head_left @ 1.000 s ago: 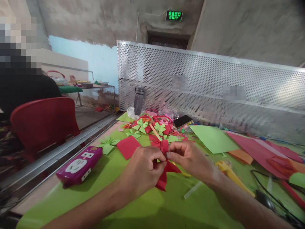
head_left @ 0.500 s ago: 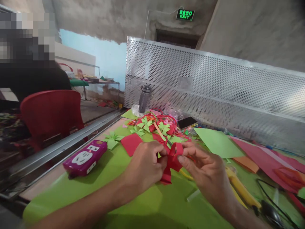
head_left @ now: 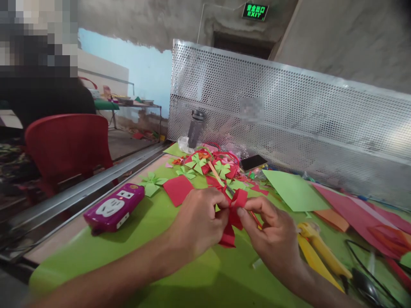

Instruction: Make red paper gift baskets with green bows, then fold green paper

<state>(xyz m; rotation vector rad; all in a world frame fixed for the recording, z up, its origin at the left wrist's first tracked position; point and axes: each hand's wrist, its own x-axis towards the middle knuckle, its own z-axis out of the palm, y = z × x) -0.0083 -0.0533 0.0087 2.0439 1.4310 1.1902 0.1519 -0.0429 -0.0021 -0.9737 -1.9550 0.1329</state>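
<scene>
Both hands meet over the green table mat (head_left: 205,278) at a folded red paper piece (head_left: 236,218) with a looped strip at its top. My left hand (head_left: 202,220) pinches its left side, the fingers closed. Thumb and forefinger of my right hand (head_left: 274,231) grip the loop from the right. Part of the paper is hidden behind my fingers. A flat red paper square (head_left: 178,190) lies just beyond my left hand. Cut green paper flowers (head_left: 196,164) and red scraps are heaped behind the hands.
A purple power strip (head_left: 114,207) stands at left. Right of my right hand lies a yellow glue gun (head_left: 326,250) with a black cable. Green paper (head_left: 295,190), a phone (head_left: 253,162) and a bottle (head_left: 195,128) lie farther back, before a perforated metal panel (head_left: 282,98). A person sits on a red chair (head_left: 69,141).
My right hand has shifted slightly, and the red loop now looks narrower and turned. Both hands still hold the paper. The camera view has moved a little.
</scene>
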